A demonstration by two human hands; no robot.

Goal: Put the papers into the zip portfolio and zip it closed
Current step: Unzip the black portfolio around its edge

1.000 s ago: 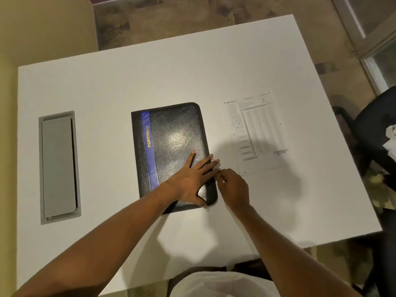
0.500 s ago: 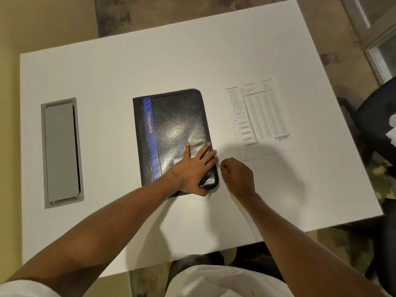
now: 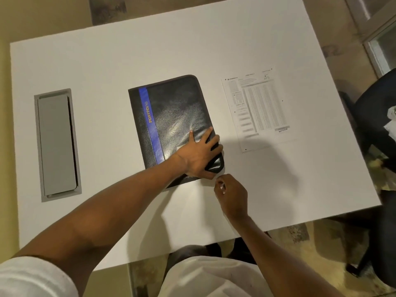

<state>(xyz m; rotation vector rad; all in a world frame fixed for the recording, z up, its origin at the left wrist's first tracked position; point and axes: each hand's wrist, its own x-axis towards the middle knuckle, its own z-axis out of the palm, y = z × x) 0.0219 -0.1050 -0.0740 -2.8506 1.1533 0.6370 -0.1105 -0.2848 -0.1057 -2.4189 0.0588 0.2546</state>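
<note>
Lying closed at the middle of the white table (image 3: 192,50), black portfolio (image 3: 171,116), left hand (image 3: 199,157) spread flat on its near right corner, right hand (image 3: 232,194) pinched just beside that corner, what it grips too small to tell, printed paper (image 3: 257,108) flat to the right, apart.

Single head view, steeply down over table (image 3: 192,50)

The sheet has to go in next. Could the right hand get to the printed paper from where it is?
Probably yes. The right hand is at the portfolio's near corner, and only bare table lies between it and the paper; nothing rests on the sheet.
</note>
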